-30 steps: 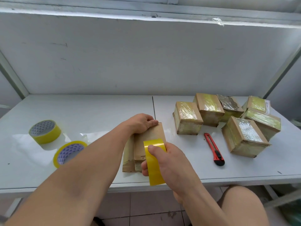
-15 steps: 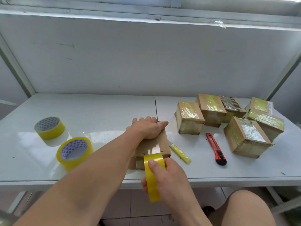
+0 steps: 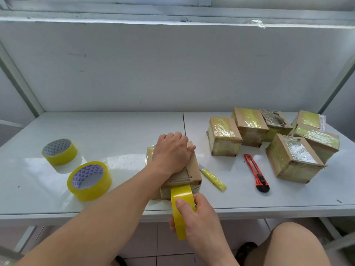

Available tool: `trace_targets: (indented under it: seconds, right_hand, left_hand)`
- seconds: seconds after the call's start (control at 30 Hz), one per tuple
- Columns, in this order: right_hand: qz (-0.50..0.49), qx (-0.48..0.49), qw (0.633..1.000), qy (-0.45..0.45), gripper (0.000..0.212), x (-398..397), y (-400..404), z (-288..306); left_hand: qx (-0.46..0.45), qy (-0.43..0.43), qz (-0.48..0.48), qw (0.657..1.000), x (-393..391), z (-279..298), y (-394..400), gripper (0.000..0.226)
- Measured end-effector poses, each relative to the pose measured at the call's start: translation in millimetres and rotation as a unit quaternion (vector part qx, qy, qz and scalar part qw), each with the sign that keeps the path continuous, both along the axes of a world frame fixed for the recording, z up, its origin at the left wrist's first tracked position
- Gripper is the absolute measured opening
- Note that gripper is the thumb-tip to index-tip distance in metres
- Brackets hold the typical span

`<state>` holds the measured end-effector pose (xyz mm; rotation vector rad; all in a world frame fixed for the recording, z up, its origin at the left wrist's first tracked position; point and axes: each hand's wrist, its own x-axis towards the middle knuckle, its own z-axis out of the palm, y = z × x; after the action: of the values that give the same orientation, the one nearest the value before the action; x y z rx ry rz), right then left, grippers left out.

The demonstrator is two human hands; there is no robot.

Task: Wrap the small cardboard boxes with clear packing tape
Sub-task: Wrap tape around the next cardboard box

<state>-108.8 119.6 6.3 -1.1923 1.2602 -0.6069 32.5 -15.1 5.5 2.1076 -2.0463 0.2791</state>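
Now, left hand [image 3: 172, 150] flat on cardboard box [image 3: 193, 169], right-hand fingers [image 3: 184, 205] clenched around tape roll [image 3: 181, 200].

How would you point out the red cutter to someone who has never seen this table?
Look at the white table, right half, where a cluster of taped boxes sits. Just in front of that cluster, nearer the table's front edge, lies the red cutter. It is the only red thing; the smaller cutter beside it is yellow.

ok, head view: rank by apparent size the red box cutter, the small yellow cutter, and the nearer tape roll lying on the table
1. Nearer tape roll, largest, though nearness to the camera helps.
2. Red box cutter.
3. Small yellow cutter, shortest and thinnest.
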Motion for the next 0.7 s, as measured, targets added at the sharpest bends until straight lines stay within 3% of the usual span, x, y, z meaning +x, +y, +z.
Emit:
trace_targets:
  seconds: [0.07,0.2,0.27,0.37,0.47,0.7]
  right_hand:
    - [-0.005,0.0,1.0,-0.012,0.018,0.2,-2.1,-2.7]
    - [-0.005,-0.012,0.999,-0.032,0.018,5.5,-18.6,-2.8]
    - [-0.004,-0.018,0.999,-0.044,0.019,9.3,-29.3,-0.9]
    - [0.009,-0.018,0.998,-0.058,0.019,13.0,-39.4,-2.2]
    - [0.053,-0.037,0.997,-0.037,0.019,12.2,-38.8,-6.6]
    - [0.031,0.008,0.998,-0.047,0.026,11.8,-34.6,-3.9]
  left_hand:
    - [0.051,0.035,0.006,0.998,2.5,0.8,12.2,0.062]
    - [0.228,0.145,0.009,0.963,12.0,0.3,20.7,0.129]
    - [0.257,0.166,0.013,0.952,17.0,-0.1,12.0,0.145]
    - [0.266,0.16,0.018,0.95,19.0,2.3,0.7,0.149]
    - [0.234,0.16,0.008,0.959,20.5,0.6,-3.0,0.137]
    - [0.209,0.135,0.009,0.969,22.8,-0.3,-5.9,0.13]
